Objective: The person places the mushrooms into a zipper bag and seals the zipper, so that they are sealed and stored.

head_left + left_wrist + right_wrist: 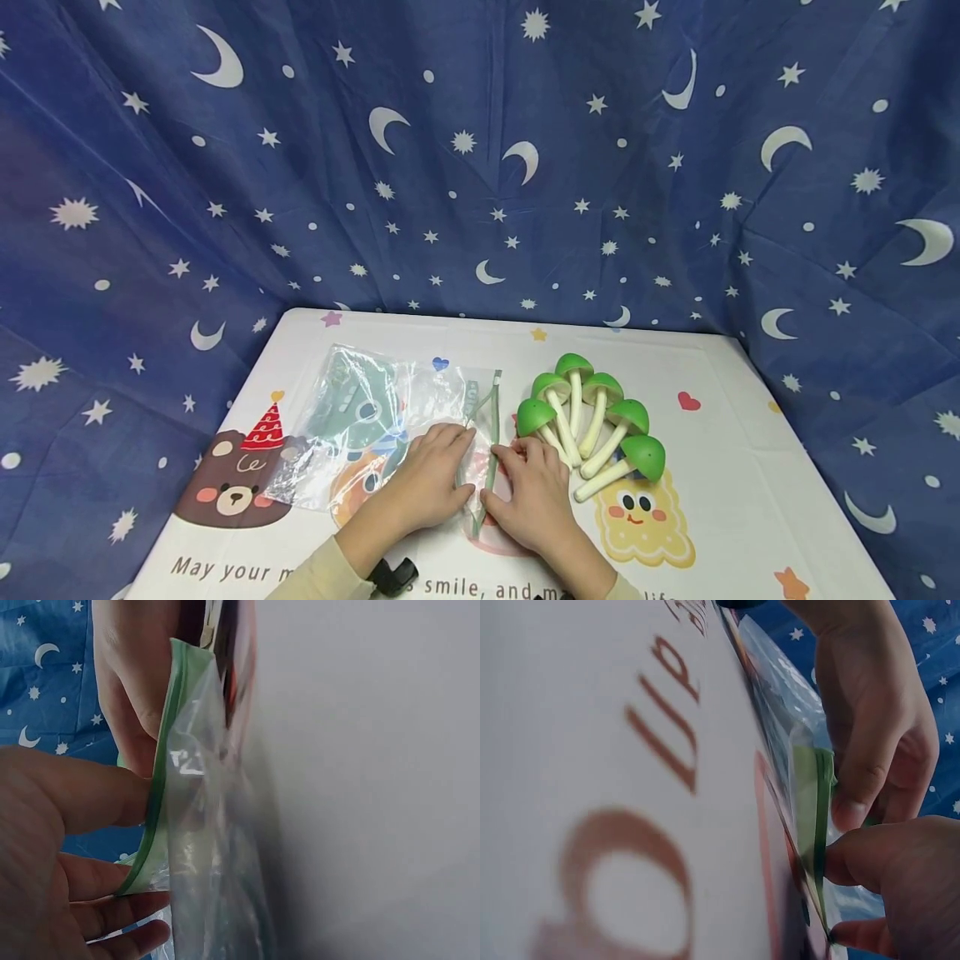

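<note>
A clear zip bag point(431, 385) lies flat on the table, its green-edged mouth point(496, 408) facing right and parted into two strips. My left hand point(433, 479) pinches the mouth's left side, with the thumb toward the opening. On the right strip, my right hand point(534, 492) grips the edge between thumb and fingers. Seen from the left wrist, the green seal point(159, 780) runs upright past the left thumb. The right wrist view has the right thumb and a finger at the seal point(822, 817). Several toy mushrooms point(576, 367) with green caps and white stems lie fanned out beyond my right hand.
A white tablecloth point(750, 467) printed with a bear, a biscuit figure, hearts, stars and lettering covers the table. Behind and at both sides hangs a blue curtain point(465, 233) with white moons and stars.
</note>
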Motion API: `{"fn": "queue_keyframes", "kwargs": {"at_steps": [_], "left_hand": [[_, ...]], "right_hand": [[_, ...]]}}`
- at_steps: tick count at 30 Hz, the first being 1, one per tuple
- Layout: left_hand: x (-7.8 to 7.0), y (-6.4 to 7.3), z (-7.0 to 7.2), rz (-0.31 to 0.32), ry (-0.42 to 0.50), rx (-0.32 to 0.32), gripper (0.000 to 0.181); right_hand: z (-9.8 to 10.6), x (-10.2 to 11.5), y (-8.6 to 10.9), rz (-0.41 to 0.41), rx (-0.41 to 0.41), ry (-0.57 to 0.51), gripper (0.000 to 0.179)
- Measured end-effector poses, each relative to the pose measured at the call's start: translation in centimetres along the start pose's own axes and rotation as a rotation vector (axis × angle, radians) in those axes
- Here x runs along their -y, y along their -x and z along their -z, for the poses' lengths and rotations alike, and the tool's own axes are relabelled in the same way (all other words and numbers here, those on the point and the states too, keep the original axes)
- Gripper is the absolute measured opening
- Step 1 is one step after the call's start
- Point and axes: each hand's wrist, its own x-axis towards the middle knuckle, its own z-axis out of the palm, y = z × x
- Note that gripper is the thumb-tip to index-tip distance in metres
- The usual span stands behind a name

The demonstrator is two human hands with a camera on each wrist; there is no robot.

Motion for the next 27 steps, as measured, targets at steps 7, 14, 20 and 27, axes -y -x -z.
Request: {"fn": "queue_keyframes", "kwargs": {"at_steps": [7,14,20,27], "left_hand": [[-0.3,0.3,0.7,-0.031,-0.01,-0.041,0.077],[-0.5,0.5,1.2,-0.036,0.001,-0.05,0.078],[-0.6,0.6,1.5,-0.055,0.007,-0.087,0.078],[-0.7,0.6,2.0,-0.067,0.015,-0.139,0.078]], "right_hand": [[0.2,0.3,-0.5,-0.014,0.008,0.022,0.065],[0.1,0.3,-0.9,-0.029,0.02,0.04,0.068],[0.2,0.2,-1.2,-0.039,0.031,0.031,0.07],[0.2,0.2,-1.2,-0.037,0.025,0.033,0.071]]}}
